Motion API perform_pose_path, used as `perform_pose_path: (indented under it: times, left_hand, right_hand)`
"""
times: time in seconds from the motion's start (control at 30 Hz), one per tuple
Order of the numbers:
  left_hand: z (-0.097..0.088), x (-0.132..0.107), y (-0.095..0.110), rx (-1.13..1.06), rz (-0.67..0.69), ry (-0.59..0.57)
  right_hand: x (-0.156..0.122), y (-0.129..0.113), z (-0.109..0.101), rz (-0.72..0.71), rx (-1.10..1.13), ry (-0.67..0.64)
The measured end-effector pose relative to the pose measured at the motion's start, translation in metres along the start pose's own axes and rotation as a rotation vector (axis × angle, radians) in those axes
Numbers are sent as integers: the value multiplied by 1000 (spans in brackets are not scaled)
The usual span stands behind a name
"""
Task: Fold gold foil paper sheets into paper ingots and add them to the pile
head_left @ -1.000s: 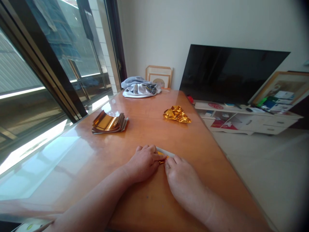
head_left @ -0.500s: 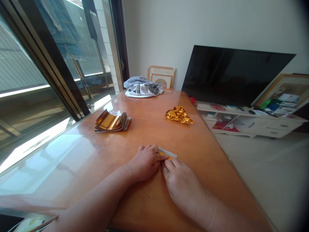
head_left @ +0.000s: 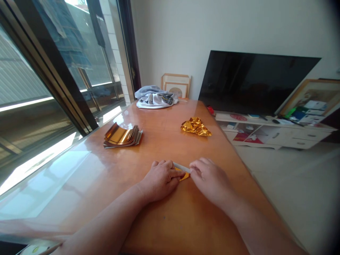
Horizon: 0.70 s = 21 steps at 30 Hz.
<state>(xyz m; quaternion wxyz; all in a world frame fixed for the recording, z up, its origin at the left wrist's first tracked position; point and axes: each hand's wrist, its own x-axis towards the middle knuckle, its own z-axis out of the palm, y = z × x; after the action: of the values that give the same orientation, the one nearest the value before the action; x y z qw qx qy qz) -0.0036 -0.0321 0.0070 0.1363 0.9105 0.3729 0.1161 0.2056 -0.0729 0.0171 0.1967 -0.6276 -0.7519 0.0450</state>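
Observation:
A small folded sheet of gold foil paper (head_left: 185,176) lies on the wooden table in front of me, a pale strip of its backing showing along the far edge. My left hand (head_left: 162,178) rests on its left part, fingers bent and index finger pressed down on it. At the right end of the pale edge, my right hand (head_left: 208,178) pinches the paper between thumb and bent fingers. Both hands cover much of the sheet. Farther left is a stack of curved gold foil sheets (head_left: 119,136); farther right sits crumpled or folded gold foil (head_left: 196,126).
Bundled grey cloth (head_left: 155,97) lies at the far end of the table (head_left: 159,148). Beyond the table's right edge, a large television (head_left: 255,83) stands on a white cabinet (head_left: 276,136). Picture frames lean against the wall, and a glass sliding door is on the left.
My right hand has moved up and right, from the paper's near edge to the right end of its pale far edge. My left hand stays pressed on the sheet.

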Motion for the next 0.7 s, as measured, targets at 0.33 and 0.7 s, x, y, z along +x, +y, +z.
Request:
perform_pose_path:
  times: [0.33,0.7]
  left_hand:
    - [10,3,-3,-16,-28,40]
    - [10,7,0,-145,-160,116]
  right_hand:
    - [8,11,18,69,94,-74]
    - [7,1,15,33,87,-25]
